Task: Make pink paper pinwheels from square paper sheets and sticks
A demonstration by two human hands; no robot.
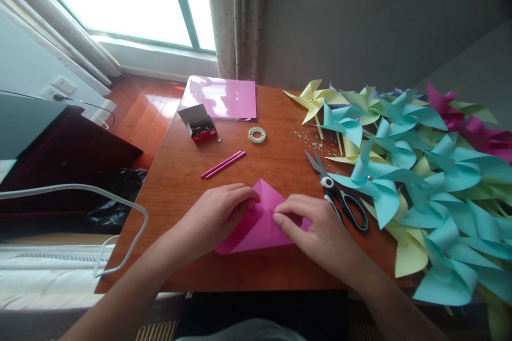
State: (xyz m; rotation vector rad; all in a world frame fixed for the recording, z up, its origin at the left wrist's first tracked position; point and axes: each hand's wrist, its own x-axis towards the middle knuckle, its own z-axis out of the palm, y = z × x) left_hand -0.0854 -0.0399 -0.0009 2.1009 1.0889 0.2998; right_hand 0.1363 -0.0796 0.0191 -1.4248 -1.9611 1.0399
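A pink sheet of paper (262, 234) lies near the front edge of the table, one corner pointing away from me and its left side curving up. My left hand (224, 210) is closed on that left side, its curled fingers partly hiding the sheet. From the right, my right hand (310, 218) pinches the paper near its middle with thumb and forefinger. Two pink sticks (223, 165) rest just beyond my left hand. Black-handled scissors (336, 192) lie partly spread to the right of my right hand.
A roll of tape (256, 135), an open box of small metal fasteners (199, 127) and a pack of pink paper (228, 97) are farther back. Many paper pinwheels (432, 170) cover the right side. Small scraps (316, 144) lie beside them. A white cable (80, 187) crosses the left corner.
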